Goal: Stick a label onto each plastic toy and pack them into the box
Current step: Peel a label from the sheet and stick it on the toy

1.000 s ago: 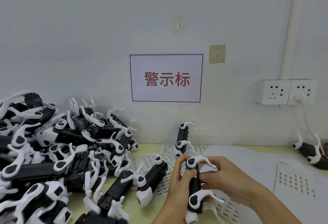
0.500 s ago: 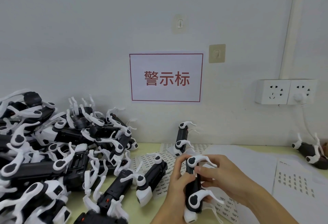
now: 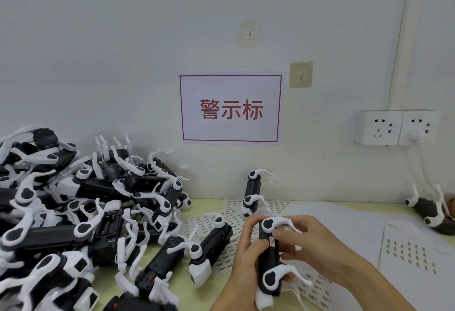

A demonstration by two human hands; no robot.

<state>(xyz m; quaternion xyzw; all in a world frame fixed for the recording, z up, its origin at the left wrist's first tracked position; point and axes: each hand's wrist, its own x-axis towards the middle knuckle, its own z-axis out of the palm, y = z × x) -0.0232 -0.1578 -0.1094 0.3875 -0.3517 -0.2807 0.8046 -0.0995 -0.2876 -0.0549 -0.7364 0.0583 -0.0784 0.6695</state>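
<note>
My left hand [image 3: 246,249] grips a black toy with white legs [image 3: 269,271], held upright over the table's near edge. My right hand [image 3: 312,246] is against the toy's right side, its fingertips pressing a small white label [image 3: 272,240] onto the black body. Sheets of small labels [image 3: 229,222] lie flat on the table under and behind my hands. A big heap of the same black-and-white toys [image 3: 73,212] fills the left side. No box is in view.
One toy [image 3: 252,192] stands upright by the wall behind my hands, another [image 3: 211,244] lies just left of them, and one [image 3: 428,209] lies at the far right. White backing sheets [image 3: 408,249] cover the right table. Wall sockets [image 3: 396,127] with a plugged cable hang above.
My right hand's fingers have shifted slightly along the toy's body and the label now shows under the fingertips. The toy stays in my left hand's grip.
</note>
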